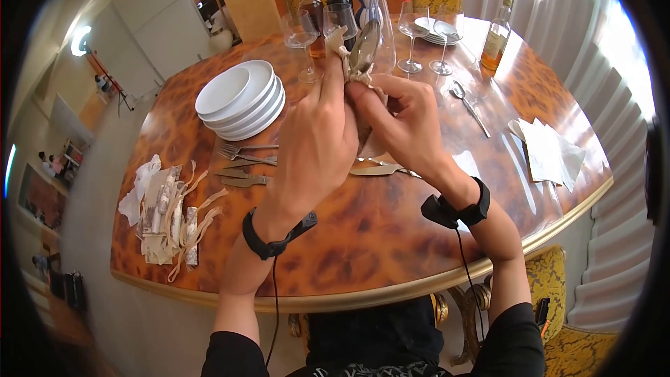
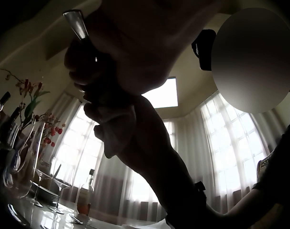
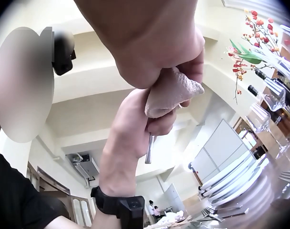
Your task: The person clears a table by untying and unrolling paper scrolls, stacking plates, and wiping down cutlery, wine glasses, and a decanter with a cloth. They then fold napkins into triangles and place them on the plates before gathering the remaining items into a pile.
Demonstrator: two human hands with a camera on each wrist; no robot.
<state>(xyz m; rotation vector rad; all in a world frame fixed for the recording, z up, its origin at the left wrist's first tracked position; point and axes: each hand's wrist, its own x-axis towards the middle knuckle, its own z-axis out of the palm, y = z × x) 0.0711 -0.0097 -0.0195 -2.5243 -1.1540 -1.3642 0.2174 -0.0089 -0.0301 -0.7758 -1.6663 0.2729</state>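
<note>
Both hands meet over the table, around a spoon (image 1: pixel 366 45) whose bowl points up and away. A pale cloth napkin (image 3: pixel 171 95) wraps its lower part, and a beige ribbon (image 1: pixel 359 78) circles it just below the bowl. My left hand (image 1: pixel 317 136) grips the wrapped bundle from the left, largely hiding it in the head view. With thumb and curled fingers, my right hand (image 1: pixel 408 115) pinches the ribbon close under the bowl. A metal handle end (image 3: pixel 150 150) sticks out beneath the fingers in the right wrist view.
Stacked white plates (image 1: pixel 244 101) stand left, with forks (image 1: pixel 244 151) and knives (image 1: pixel 241 178) nearer. Ribbons and napkins (image 1: pixel 171 213) lie front left; white napkins (image 1: pixel 548 150) and a loose spoon (image 1: pixel 469 106) lie right. Wine glasses (image 1: pixel 410 28), a vase (image 1: pixel 380 28) and bottles (image 1: pixel 495 38) stand behind.
</note>
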